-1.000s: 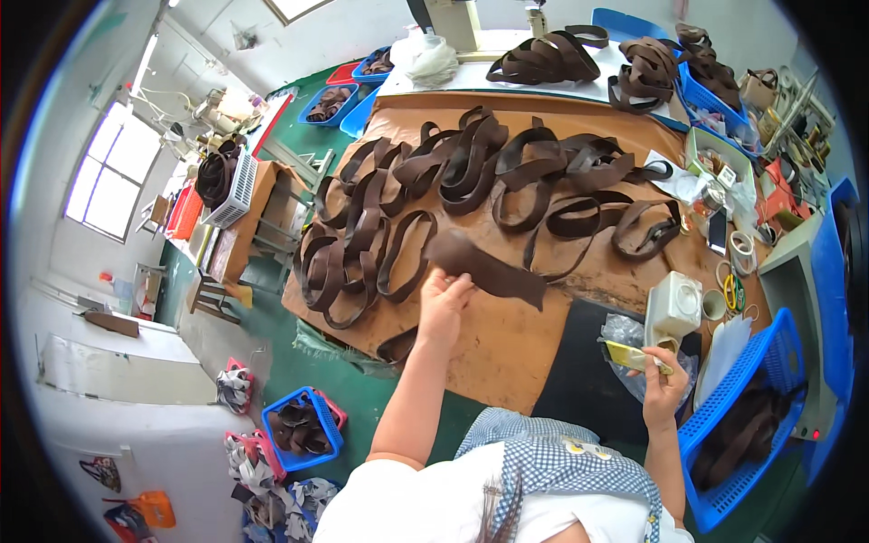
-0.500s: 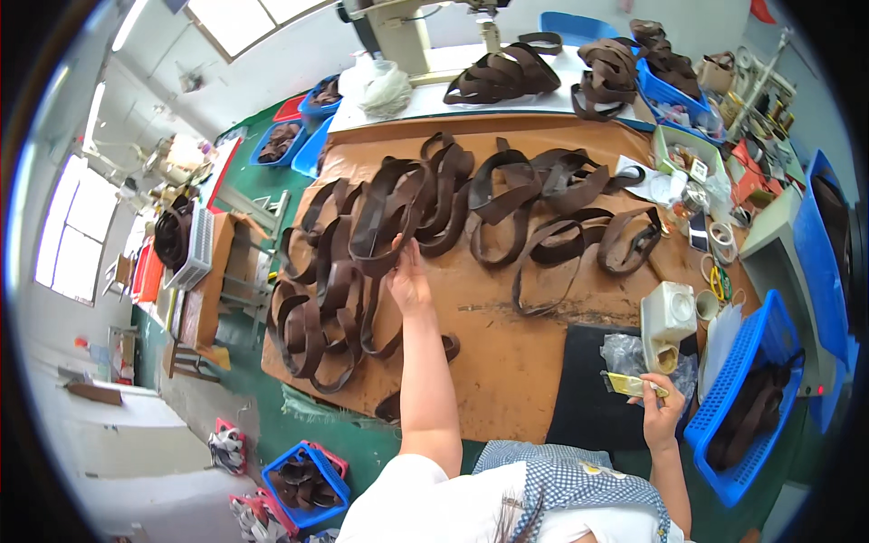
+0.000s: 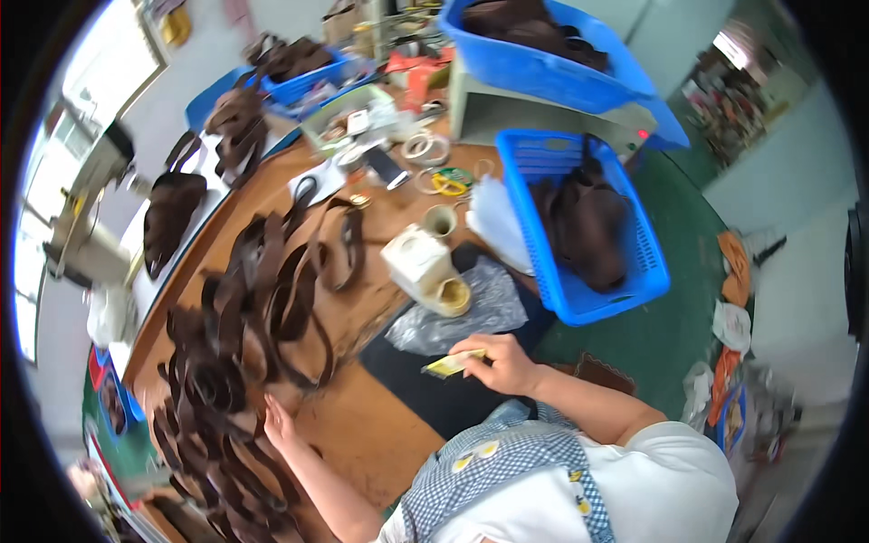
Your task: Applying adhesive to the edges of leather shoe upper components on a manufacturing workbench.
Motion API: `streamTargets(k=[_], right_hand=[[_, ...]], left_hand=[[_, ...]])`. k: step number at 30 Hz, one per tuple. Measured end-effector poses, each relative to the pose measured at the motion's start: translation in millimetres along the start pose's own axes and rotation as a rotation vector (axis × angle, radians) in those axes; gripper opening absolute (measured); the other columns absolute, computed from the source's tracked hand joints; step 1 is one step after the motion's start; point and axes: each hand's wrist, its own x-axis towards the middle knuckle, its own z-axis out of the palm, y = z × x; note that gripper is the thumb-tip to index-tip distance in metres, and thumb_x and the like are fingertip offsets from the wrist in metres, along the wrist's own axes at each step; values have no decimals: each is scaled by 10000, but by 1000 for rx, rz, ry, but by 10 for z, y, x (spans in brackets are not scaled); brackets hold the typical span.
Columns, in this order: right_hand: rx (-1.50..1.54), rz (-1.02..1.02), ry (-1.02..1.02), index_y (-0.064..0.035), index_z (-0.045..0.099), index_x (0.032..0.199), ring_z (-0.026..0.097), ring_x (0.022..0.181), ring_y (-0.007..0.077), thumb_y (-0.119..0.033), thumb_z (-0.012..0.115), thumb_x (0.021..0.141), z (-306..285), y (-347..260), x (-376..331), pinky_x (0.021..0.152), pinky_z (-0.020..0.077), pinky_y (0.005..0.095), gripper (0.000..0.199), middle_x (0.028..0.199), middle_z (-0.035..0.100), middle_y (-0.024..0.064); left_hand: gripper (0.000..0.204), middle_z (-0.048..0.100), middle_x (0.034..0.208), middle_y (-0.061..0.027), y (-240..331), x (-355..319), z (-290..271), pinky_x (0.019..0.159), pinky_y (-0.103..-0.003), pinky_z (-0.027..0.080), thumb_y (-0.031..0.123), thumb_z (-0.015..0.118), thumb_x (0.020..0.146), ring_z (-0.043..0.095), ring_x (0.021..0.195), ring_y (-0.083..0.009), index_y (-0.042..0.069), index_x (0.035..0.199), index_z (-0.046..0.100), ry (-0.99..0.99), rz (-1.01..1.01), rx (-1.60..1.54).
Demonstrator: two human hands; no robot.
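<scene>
My right hand (image 3: 503, 364) is closed around a small yellow brush (image 3: 453, 363), held above the black mat (image 3: 425, 394). To the left, my left hand (image 3: 280, 422) has its fingers stretched out beside a heap of dark brown strap loops (image 3: 213, 385) on the brown-covered table (image 3: 348, 443). Nothing shows in the left hand; whether its fingertips touch a loop is hard to tell through the blur. Near the brush lie a crumpled clear plastic bag (image 3: 457, 321) and a white plastic container (image 3: 416, 258) with a yellowish opening.
A blue basket (image 3: 656, 288) of brown pieces stands at the table's right side. Behind are a phone (image 3: 386, 167), tape rolls (image 3: 425, 147), yellow-handled scissors (image 3: 449, 184) and a green tray (image 3: 317, 136). A larger blue basket (image 3: 543, 50) rests on a grey cabinet, and a machine (image 3: 95, 231) stands far left.
The whole view has swung to the right. My left hand, earlier at a brown strap loop, is now beside the heap with fingers extended. My right hand still holds the brush.
</scene>
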Motion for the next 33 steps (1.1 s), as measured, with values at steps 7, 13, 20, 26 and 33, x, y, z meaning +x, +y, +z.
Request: streamTargets(k=[7, 13, 20, 26, 33], right_hand=[[95, -32, 141, -24, 656, 1030, 708, 695, 190, -50, 612, 888, -819, 141, -417, 620, 547, 290, 151, 900, 700, 105], [102, -22, 331, -14, 670, 1012, 699, 642, 170, -23, 598, 883, -1826, 166, -904, 581, 544, 269, 148, 874, 698, 109], [18, 108, 834, 71, 656, 952, 685, 652, 175, 16, 555, 902, -2854, 206, -1800, 560, 557, 259, 125, 842, 674, 146], [81, 203, 1197, 85, 618, 1013, 674, 647, 169, -12, 538, 949, -3137, 377, -2440, 559, 558, 253, 142, 858, 669, 143], [53, 105, 1280, 91, 597, 1005, 655, 619, 175, -25, 510, 967, -3273, 457, -2359, 553, 544, 268, 150, 825, 662, 144]], left_hand=[[326, 622, 1100, -69, -3105, -1296, 2074, 921, -320, 498, 98, 594, 961, 604, 990, -155, 10, 1268, 529, -339, -132, 957], [227, 639, 966, -51, -5441, -1866, 2890, 816, -273, 521, 123, 596, 961, 630, 892, -135, -3, 1150, 591, -847, -453, 1485], [189, 667, 939, -81, -7827, -2008, 2122, 735, -276, 556, 46, 594, 931, 656, 825, -168, -16, 1109, 589, -1066, -540, 1625], [115, 598, 876, -170, -8670, -2632, 1607, 710, -468, 503, 27, 625, 802, 601, 855, -364, 31, 904, 572, -1938, 351, 1702], [491, 701, 960, -130, -8660, -2649, 1283, 724, -403, 556, 499, 701, 784, 694, 874, -289, 67, 1018, 705, -2324, 179, 2728]])
